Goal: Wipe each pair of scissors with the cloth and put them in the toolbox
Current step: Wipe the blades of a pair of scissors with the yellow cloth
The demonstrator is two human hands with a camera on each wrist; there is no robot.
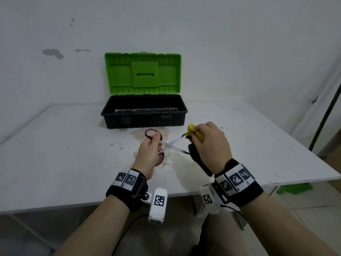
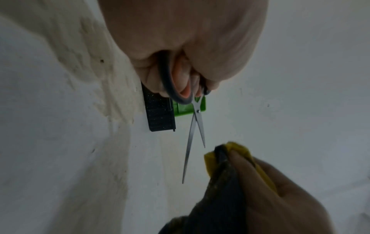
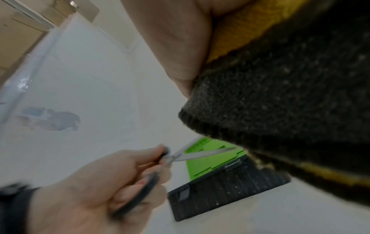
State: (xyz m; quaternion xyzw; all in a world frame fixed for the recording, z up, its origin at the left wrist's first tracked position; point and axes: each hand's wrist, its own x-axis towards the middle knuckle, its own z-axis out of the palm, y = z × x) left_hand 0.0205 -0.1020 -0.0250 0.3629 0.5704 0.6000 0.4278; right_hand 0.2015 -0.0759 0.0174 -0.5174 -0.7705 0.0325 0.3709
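A pair of scissors with black-and-red handles is held above the table, blades spread apart. My left hand grips the handles, fingers through the loops; the scissors point away from it. My right hand holds a yellow-and-dark cloth pinched around the tip of the upper blade. The cloth fills much of the right wrist view, where the scissors and my left hand show below it. The toolbox, black with a green lid raised, stands open just behind the hands.
The white table has a brownish stain under the hands. A wall stands right behind the toolbox. A dark pole rises at the right, and something green lies on the floor beyond the table's right edge.
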